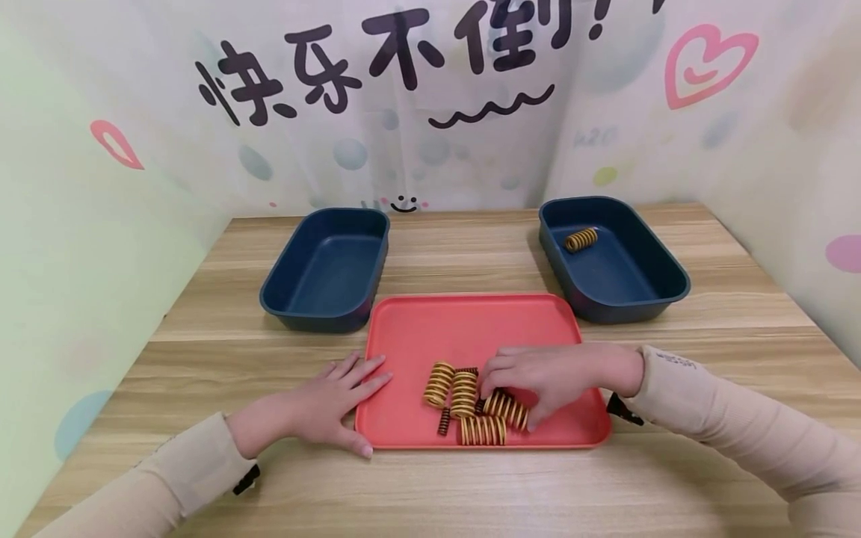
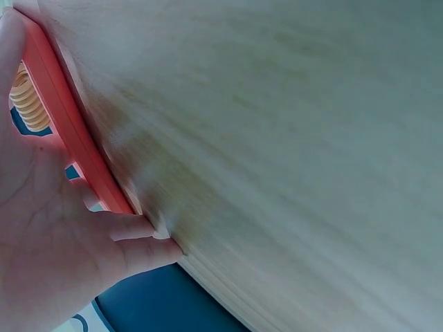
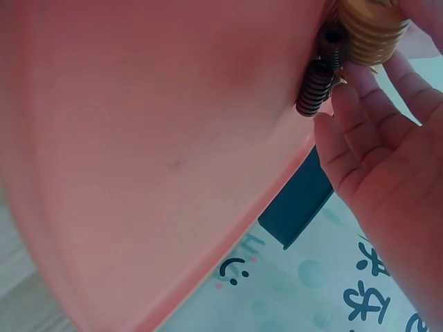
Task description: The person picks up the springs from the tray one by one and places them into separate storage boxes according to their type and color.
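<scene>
A red tray (image 1: 471, 321) lies on the table with several large yellow coil springs and a few small dark ones in its near half. My right hand (image 1: 541, 373) reaches over the tray and pinches a large yellow spring (image 1: 506, 409) between thumb and fingers; the right wrist view shows that spring (image 3: 374, 34) by the fingertips, beside small dark springs (image 3: 315, 88). Other yellow springs (image 1: 464, 394) lie just left of it, one (image 1: 482, 431) along the near rim. My left hand (image 1: 323, 407) rests with spread, straight fingers on the tray's left edge.
Behind the tray stand two dark blue bins. The left bin (image 1: 274, 305) shows a bare floor; the right bin (image 1: 622, 280) holds one yellow spring (image 1: 581, 239). A printed cloth (image 1: 403, 149) hangs behind the wooden table (image 1: 464, 258).
</scene>
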`<state>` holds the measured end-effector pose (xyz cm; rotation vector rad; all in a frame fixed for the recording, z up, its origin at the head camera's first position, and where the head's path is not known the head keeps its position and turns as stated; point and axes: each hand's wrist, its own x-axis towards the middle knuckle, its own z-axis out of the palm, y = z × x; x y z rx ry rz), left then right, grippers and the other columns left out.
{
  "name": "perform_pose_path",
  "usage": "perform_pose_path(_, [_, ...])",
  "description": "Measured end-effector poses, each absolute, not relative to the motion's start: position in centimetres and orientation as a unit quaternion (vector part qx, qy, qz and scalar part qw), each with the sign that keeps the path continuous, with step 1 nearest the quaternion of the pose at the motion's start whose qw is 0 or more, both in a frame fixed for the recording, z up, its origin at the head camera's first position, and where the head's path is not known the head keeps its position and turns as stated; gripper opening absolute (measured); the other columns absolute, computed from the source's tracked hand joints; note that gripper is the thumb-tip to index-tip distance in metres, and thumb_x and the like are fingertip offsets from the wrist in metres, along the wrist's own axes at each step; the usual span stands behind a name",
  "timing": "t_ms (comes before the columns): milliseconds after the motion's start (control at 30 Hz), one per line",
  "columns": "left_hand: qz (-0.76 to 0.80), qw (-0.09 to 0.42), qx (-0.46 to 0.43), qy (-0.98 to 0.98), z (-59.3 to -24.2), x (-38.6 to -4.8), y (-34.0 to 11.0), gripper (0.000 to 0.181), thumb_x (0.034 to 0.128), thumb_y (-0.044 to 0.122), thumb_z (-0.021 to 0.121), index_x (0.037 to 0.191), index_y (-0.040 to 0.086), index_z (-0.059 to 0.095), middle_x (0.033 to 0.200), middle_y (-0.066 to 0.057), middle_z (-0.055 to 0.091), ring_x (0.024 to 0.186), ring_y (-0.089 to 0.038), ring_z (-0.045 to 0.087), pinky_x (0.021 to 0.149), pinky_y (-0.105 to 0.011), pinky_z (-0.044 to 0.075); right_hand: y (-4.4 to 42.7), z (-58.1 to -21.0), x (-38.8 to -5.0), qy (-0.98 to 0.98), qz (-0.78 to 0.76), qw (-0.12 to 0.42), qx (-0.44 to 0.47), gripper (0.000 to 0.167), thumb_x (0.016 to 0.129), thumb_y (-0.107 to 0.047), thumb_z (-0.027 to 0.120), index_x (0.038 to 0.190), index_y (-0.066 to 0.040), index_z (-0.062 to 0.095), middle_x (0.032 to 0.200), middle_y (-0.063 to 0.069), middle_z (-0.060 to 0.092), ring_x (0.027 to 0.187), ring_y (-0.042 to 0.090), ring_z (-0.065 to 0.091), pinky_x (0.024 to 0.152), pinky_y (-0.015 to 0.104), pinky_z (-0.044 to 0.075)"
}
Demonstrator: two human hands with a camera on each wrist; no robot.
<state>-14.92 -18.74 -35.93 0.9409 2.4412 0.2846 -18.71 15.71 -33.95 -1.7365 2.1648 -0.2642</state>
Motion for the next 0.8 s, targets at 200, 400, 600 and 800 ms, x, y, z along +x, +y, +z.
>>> perform_pose_path(200, [0.107, 0.25, 0.349, 0.897, -35.93, -14.88, -18.76, 0.097, 0.0736, 0.064, 0.06, 0.146, 0.011, 0.022, 0.153, -0.012, 0.008, 0.135, -0.047, 0.004, 0.102, -0.064, 0.015, 15.7, -34.11, -18.73, 0.764, -0.092, 0.176, -0.613, 0.05, 0.077, -0.026, 0.073, 0.12, -0.013, 0.051, 0.121, -0.003, 0.048, 0.109, 0.008, 0.043, 0.095, 0.027, 0.04])
perform_pose_path(400, [0.105, 0.248, 0.351, 0.897, -36.04, -14.9, -18.8, 0.097, 0.0736, 0.065, 0.059, 0.146, 0.011, 0.022, 0.153, -0.013, 0.009, 0.135, -0.047, 0.005, 0.102, -0.064, 0.014, 15.57, -34.02, -18.9, 0.759, -0.087, 0.178, -0.621, 0.045, 0.079, -0.028, 0.071, 0.116, -0.012, 0.053, 0.119, -0.002, 0.05, 0.107, 0.009, 0.044, 0.093, 0.025, 0.041])
perform_pose_path(600, [0.107, 0.248, 0.349, 0.897, -36.13, -14.93, -18.82, 0.098, 0.0735, 0.065, 0.059, 0.146, 0.011, 0.022, 0.153, -0.012, 0.008, 0.135, -0.047, 0.005, 0.102, -0.064, 0.013, 15.6, -34.08, -19.11, 0.749, -0.088, 0.169, -0.634, 0.045, 0.079, -0.032, 0.071, 0.115, -0.012, 0.054, 0.119, -0.002, 0.051, 0.106, 0.009, 0.045, 0.092, 0.024, 0.041])
perform_pose_path(800, [0.106, 0.243, 0.354, 0.897, -36.23, -14.89, -18.81, 0.098, 0.0734, 0.066, 0.059, 0.146, 0.011, 0.023, 0.153, -0.013, 0.009, 0.135, -0.047, 0.005, 0.102, -0.064, 0.014, 15.88, -33.91, -19.27, 0.747, -0.101, 0.168, -0.635, 0.044, 0.079, -0.03, 0.072, 0.114, -0.012, 0.054, 0.118, -0.002, 0.051, 0.106, 0.009, 0.045, 0.092, 0.024, 0.041])
